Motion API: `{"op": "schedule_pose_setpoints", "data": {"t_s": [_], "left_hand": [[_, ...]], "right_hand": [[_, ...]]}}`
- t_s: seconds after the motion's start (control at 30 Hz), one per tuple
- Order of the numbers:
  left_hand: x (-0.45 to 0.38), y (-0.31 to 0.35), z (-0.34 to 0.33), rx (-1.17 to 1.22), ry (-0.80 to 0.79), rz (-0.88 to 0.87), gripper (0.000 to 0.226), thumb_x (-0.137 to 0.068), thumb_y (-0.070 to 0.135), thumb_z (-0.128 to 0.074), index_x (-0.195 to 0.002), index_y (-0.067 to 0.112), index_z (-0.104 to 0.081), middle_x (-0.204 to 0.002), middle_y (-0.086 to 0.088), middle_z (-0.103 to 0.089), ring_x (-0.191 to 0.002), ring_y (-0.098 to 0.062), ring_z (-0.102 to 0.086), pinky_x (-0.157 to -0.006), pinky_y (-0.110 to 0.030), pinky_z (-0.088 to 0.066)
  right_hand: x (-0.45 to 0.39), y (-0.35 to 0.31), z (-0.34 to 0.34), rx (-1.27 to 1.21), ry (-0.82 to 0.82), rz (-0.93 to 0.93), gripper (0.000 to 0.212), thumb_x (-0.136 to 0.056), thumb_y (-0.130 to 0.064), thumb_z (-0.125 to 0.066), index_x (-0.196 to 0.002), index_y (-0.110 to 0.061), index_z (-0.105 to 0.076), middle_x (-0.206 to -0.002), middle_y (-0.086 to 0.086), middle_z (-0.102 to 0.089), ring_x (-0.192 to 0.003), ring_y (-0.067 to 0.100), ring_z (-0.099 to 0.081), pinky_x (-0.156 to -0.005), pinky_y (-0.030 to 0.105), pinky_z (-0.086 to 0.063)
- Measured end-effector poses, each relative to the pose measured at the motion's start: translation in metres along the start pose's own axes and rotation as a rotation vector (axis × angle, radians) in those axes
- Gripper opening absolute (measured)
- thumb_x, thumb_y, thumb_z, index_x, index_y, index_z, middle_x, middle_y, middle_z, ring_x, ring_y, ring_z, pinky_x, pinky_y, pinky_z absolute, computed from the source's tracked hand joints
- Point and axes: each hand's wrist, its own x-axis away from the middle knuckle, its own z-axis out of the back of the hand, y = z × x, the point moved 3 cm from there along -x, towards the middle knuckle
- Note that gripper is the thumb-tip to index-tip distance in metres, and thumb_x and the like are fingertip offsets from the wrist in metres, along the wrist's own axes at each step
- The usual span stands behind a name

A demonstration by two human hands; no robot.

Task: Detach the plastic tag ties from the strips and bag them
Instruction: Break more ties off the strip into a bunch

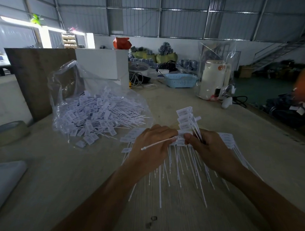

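A clear plastic bag (65,88) lies open on the table at the left, holding a heap of loose white tag ties (97,114). Nearer to me, strips of white tag ties (179,168) lie fanned out with their tails pointing toward me. My right hand (210,147) grips an upright strip of tag ties (185,117) whose flat heads stand above my fingers. My left hand (150,147) pinches a single tag tie (156,144) at the strip's base, with the tie's tail sticking out to the left over my knuckles.
A roll of tape (7,131) sits at the left table edge, a wooden board (38,77) and a white box (103,63) behind the bag. At the back right stand a blue basket (181,80) and a white kettle (213,78) in clear plastic.
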Motion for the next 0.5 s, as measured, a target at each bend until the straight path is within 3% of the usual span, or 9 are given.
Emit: {"op": "schedule_pose_setpoints", "data": {"t_s": [0.13, 0.3, 0.37, 0.43, 0.5], "left_hand": [[0.0004, -0.0007, 0.0001, 0.048, -0.013, 0.036, 0.019, -0.095, 0.017, -0.056, -0.105, 0.016, -0.072, -0.100, 0.002, -0.072, -0.091, -0.021, -0.064, -0.074, -0.042, -0.054], [0.0019, -0.0061, -0.0017, 0.187, -0.038, 0.180, 0.022, -0.095, 0.023, -0.058, -0.106, 0.014, -0.075, -0.107, 0.002, -0.074, -0.099, -0.016, -0.068, -0.088, -0.033, -0.053], [0.0013, -0.0052, -0.0005, 0.204, -0.032, 0.177, 0.017, -0.095, 0.020, -0.062, -0.106, 0.014, -0.074, -0.104, 0.001, -0.074, -0.095, -0.016, -0.068, -0.084, -0.034, -0.053], [0.0011, -0.0032, 0.0002, 0.192, -0.042, 0.201, 0.019, -0.095, 0.027, -0.062, -0.113, 0.025, -0.069, -0.104, 0.006, -0.072, -0.090, -0.011, -0.067, -0.078, -0.036, -0.056], [0.0014, 0.0003, -0.0005, 0.143, -0.049, 0.199, 0.025, -0.095, 0.034, -0.059, -0.120, 0.034, -0.063, -0.106, 0.008, -0.070, -0.086, -0.007, -0.066, -0.072, -0.036, -0.058]], "right_hand": [[0.0003, 0.0005, -0.0002, 0.055, 0.000, 0.057, 0.027, -0.095, -0.037, -0.051, -0.072, -0.024, -0.060, -0.061, -0.004, -0.057, -0.060, 0.008, -0.057, -0.057, 0.022, -0.039], [0.0019, -0.0012, 0.0008, 0.256, 0.046, 0.203, 0.022, -0.097, -0.024, -0.059, -0.078, -0.030, -0.051, -0.058, -0.015, -0.044, -0.055, 0.000, -0.050, -0.056, 0.011, -0.034], [0.0000, 0.0001, 0.0015, 0.162, 0.026, 0.128, 0.018, -0.097, -0.028, -0.058, -0.079, -0.029, -0.059, -0.061, -0.009, -0.055, -0.062, 0.001, -0.056, -0.060, 0.014, -0.038], [-0.0020, 0.0010, 0.0014, 0.033, -0.019, 0.012, 0.028, -0.096, -0.037, -0.054, -0.089, -0.015, -0.070, -0.074, 0.002, -0.066, -0.071, 0.011, -0.063, -0.068, 0.031, -0.047], [-0.0009, -0.0024, 0.0014, -0.064, -0.031, -0.028, 0.038, -0.093, -0.044, -0.051, -0.085, -0.012, -0.070, -0.065, -0.002, -0.060, -0.062, 0.011, -0.058, -0.061, 0.030, -0.044]]}}
